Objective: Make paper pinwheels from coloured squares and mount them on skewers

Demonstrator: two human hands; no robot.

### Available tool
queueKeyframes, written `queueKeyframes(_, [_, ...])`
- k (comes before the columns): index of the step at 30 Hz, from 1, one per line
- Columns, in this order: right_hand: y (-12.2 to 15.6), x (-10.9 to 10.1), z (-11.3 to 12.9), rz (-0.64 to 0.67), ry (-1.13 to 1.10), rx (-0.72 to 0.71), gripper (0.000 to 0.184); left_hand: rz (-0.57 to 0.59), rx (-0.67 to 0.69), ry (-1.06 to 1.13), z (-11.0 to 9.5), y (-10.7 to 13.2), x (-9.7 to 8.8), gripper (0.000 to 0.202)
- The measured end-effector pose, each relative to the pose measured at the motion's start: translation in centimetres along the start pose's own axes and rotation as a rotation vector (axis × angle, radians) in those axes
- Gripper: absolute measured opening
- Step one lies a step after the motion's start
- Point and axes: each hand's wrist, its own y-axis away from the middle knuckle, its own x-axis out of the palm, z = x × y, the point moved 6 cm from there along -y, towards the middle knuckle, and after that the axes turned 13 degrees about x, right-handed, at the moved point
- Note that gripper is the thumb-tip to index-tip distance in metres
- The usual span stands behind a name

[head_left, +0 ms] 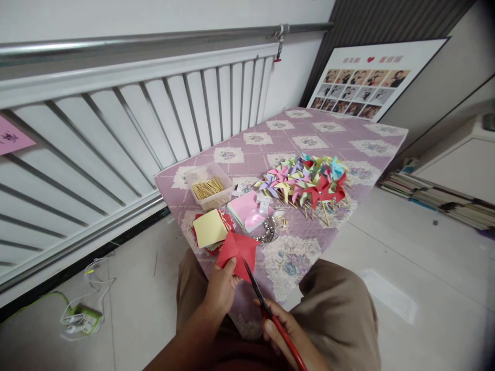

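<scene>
My left hand [221,286] pinches a red square of paper [237,251] by its near edge, just above my lap. My right hand [280,332] is closed round the red handles of a pair of scissors [260,296], whose dark blades point up at the paper's lower right edge. Just beyond the paper lie a stack of yellow and red sheets [211,229] and a pink pad [247,210] on the low table [309,139].
A heap of coloured paper pinwheels on sticks [309,183] lies mid-table. A clear box of wooden sticks [209,188] stands at the left edge, with a small round dish [280,220] and a bead chain [266,234] nearby. A photo board [371,77] leans behind. A power strip [83,322] lies on the floor.
</scene>
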Motion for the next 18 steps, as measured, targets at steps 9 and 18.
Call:
queueKeyframes(9, [-0.09,-0.01,-0.46,0.018,-0.017,-0.022,0.041,-0.064,-0.003,0.013,0.66,-0.1,-0.43,0.019])
queueKeyframes(18, [-0.3,0.35,0.02,0.047,0.0,-0.029,0.045,-0.094,-0.007,0.069,0.33,0.1,0.06,0.023])
